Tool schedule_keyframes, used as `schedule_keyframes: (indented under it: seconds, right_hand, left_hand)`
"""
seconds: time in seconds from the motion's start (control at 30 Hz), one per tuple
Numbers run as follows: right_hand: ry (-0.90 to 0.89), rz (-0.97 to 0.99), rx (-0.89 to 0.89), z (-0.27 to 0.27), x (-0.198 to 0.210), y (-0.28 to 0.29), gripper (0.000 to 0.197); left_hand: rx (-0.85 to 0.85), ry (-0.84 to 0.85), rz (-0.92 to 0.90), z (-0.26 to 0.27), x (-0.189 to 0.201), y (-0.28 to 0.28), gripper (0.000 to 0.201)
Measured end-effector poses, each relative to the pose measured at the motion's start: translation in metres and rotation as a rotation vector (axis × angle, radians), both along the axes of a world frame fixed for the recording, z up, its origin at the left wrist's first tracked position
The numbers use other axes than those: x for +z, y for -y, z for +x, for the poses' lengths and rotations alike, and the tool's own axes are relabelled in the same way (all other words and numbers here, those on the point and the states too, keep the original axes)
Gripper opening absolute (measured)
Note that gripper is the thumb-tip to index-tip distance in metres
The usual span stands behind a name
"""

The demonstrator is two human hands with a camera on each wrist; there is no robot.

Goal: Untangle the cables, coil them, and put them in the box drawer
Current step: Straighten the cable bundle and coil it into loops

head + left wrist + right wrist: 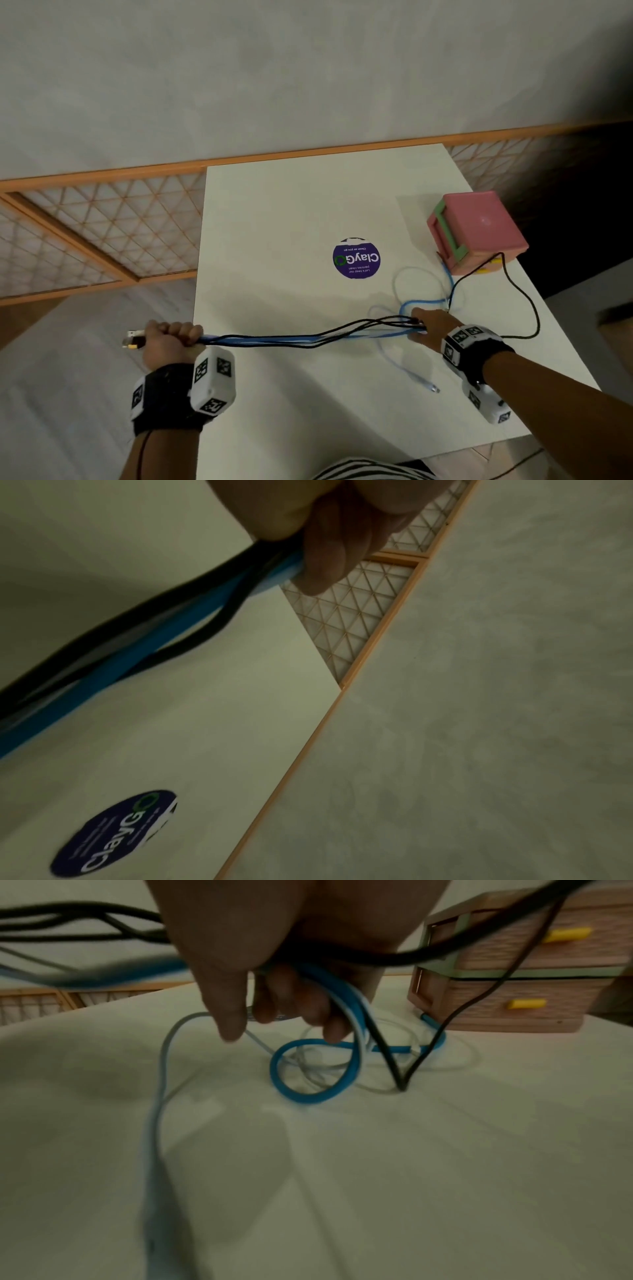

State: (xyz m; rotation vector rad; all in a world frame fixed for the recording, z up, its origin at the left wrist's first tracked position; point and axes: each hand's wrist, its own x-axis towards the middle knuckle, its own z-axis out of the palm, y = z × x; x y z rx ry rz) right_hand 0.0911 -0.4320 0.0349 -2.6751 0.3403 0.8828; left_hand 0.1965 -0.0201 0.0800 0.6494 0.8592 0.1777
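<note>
A bundle of black and blue cables stretches across the white table between my two hands. My left hand grips one end in a fist beyond the table's left edge, with connectors sticking out past it; the left wrist view shows the fingers curled round the black and blue cables. My right hand holds the other end, its fingers curled round the blue cable and a black one. Loose loops lie tangled beyond it. The pink drawer box stands at the right.
A pale blue cable trails toward the table's near edge and ends in a plug. A black cable loops from the box toward the right edge. A round purple sticker marks the table's middle. The box has yellow drawer handles.
</note>
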Motion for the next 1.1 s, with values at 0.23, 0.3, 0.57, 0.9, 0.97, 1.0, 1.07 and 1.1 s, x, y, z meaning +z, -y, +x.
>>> schedule_keyframes:
  seconds: [0.23,0.3,0.57,0.9,0.97,1.0,1.07,1.1]
  right_hand:
    - [-0.051,-0.049,0.083,-0.021,0.01,0.015,0.117]
    - [0.007,0.006,0.109,-0.021,0.029,-0.002,0.126]
    - [0.232,0.184,0.466,0.036,0.072,-0.184,0.105]
    - [0.135,0.447,0.3,0.066,0.074,-0.213,0.025]
    - [0.148,0.418,0.299,0.067,0.077,-0.205,0.034]
    - [0.153,0.408,0.304,0.067,0.078,-0.202,0.035]
    - [0.163,0.378,0.324,0.066,0.08,-0.197,0.034]
    - [0.165,0.347,0.335,0.065,0.081,-0.196,0.032]
  left_hand:
    - [0.005,-0.021,-0.056,-0.001,0.004,0.02,0.039]
    - [-0.02,-0.002,-0.061,-0.003,0.008,0.025,0.039]
    - [-0.129,0.064,-0.108,-0.005,0.023,0.047,0.041]
    - [-0.353,0.009,-0.148,-0.006,0.009,0.026,0.042]
    - [-0.436,-0.013,-0.138,-0.009,0.003,0.021,0.04]
    - [-0.481,-0.022,-0.112,-0.011,0.002,0.019,0.039]
    - [-0.588,-0.035,-0.076,-0.012,0.002,0.014,0.037]
    - [-0.645,-0.041,-0.074,-0.012,0.002,0.012,0.037]
